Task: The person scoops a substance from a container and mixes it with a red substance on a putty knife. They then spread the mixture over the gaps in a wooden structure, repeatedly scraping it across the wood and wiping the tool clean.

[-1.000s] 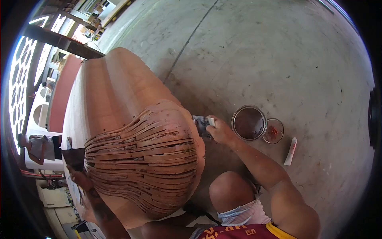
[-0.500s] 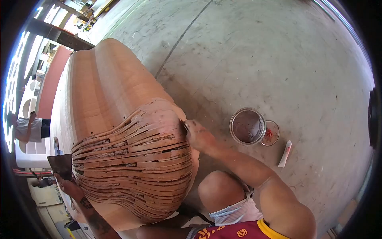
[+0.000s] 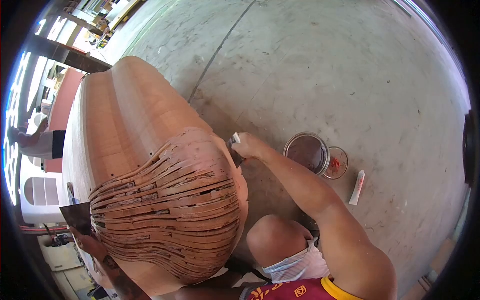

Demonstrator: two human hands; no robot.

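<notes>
A large curved wooden form (image 3: 130, 110) lies before me, its near end cut into many strips with dark gaps, smeared in part with pinkish-brown filler (image 3: 192, 147). At its left side, my left hand (image 3: 87, 242) is closed on a dark rectangular flat plate (image 3: 76, 216). My right hand (image 3: 247, 146) grips a small scraper (image 3: 235, 138) with a pale upper end, beside the form's upper right edge. Its dark lower part points down along that edge; whether it touches is hard to tell.
On the concrete floor (image 3: 310, 75) to the right stand an open tin (image 3: 306, 153) of brownish paste and a round lid (image 3: 337, 162) with a red smear. A white tube (image 3: 357, 187) lies beside them. Another person (image 3: 37, 144) is at the far left.
My right hand has lifted slightly up and turned, so the scraper now shows at the form's edge. My left hand stays nearly still. The person at the left has shifted.
</notes>
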